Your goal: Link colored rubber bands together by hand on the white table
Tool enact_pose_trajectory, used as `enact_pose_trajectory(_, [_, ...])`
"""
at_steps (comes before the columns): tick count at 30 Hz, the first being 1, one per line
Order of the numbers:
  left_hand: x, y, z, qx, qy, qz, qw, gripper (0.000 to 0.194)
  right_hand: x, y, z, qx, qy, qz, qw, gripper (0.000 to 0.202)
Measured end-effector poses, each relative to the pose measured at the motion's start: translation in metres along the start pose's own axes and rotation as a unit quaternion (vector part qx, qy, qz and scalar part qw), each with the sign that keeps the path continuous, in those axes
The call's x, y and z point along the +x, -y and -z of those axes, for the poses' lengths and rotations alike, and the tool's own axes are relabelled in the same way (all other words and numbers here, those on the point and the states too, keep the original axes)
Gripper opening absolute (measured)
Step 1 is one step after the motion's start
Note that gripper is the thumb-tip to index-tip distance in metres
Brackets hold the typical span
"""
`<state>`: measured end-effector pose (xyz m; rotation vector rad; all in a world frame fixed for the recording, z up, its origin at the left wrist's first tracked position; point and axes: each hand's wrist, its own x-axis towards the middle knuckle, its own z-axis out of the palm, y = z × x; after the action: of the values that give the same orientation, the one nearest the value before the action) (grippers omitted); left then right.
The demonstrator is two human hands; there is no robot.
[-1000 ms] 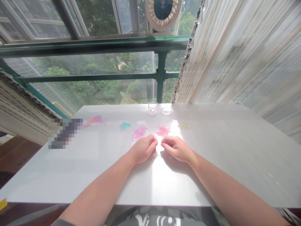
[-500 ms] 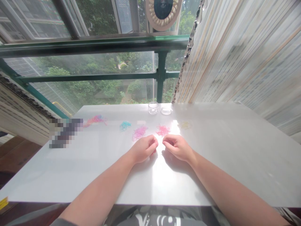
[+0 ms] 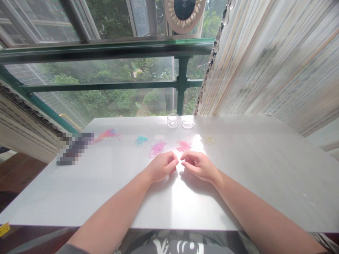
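My left hand (image 3: pixel 164 165) is closed above the white table, fingertips pinched together. Whatever it holds, if anything, is hidden. Close by on its right, my right hand (image 3: pixel 200 165) has its thumb and forefinger slightly apart, with nothing visible between them. Just beyond the hands lie a pile of purple loops that look like small rubber bands (image 3: pixel 158 148) and a pile of pink ones (image 3: pixel 183 145). A teal pile (image 3: pixel 141 141) sits further left. Pale yellow bands (image 3: pixel 209 140) lie to the right, faint in the glare.
A clear round container (image 3: pixel 173 121) and a clear lid (image 3: pixel 188 124) stand at the table's (image 3: pixel 265 176) far edge. Mixed-colour bands (image 3: pixel 109 133) lie at the far left beside a pixelated dark object (image 3: pixel 75 150). Behind are a green railing (image 3: pixel 106 86), a fan (image 3: pixel 184 14) and a curtain (image 3: pixel 265 63).
My right thumb and forefinger have parted, and the right hand has shifted slightly left toward my left hand. The left hand and the piles look the same.
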<state>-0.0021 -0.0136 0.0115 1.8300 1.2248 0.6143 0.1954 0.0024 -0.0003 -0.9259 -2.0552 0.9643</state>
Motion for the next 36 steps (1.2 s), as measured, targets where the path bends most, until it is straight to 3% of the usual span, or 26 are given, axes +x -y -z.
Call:
enact_pose_trajectory(5, [0.0005,0.0002,0.0002,-0.004,0.001,-0.003,1.0,0.02,0.0016,0.0011,0.0012,-0.015,-0.013,-0.001,1.0,0.013])
enact_pose_trajectory(9, [0.0002,-0.0012,0.001,-0.011,0.001,-0.004,1.0,0.022,0.0008,0.0004,0.001,-0.024,-0.021,-0.017,0.999,0.005])
enact_pose_trajectory(26, [-0.0001,-0.0025,0.0003,-0.002,-0.011,0.001,1.0,0.022,0.0,-0.0022,-0.0005,-0.026,0.002,-0.012,1.0,0.004])
enact_pose_trajectory(36, [0.0,-0.0035,-0.0006,0.008,-0.011,-0.005,1.0,0.023,0.0009,-0.0011,0.0011,-0.026,0.01,-0.002,1.0,0.017])
